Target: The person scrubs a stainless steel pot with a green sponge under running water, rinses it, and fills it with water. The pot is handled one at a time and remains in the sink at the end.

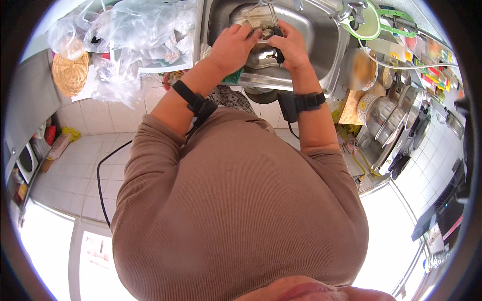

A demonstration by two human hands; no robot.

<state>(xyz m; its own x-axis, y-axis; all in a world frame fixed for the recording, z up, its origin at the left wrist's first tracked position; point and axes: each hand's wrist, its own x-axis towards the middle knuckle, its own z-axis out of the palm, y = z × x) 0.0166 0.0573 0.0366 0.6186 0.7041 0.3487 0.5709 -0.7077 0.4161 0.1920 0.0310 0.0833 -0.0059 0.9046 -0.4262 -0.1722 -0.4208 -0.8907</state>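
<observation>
Over the stainless steel sink (324,49), my right hand (293,45) grips the black handle (279,45) of a shiny round vessel or lid (265,59). Its exact kind is partly hidden by my hands. My left hand (233,49) reaches over the left side of this piece, fingers bent close to its middle. Whether those fingers pinch anything is not clear. A tap spout (266,2) shows at the top edge, above the piece. Below my left wrist, a green scouring pad or cloth (234,77) lies by the sink's front rim.
Clear plastic bags (139,30) pile up left of the sink, with a wicker basket (70,73) beside them. To the right are a light green strainer or pot (364,22), a wooden board (357,105) and stacked metal bowls (388,113). A black cable (99,169) hangs at my left.
</observation>
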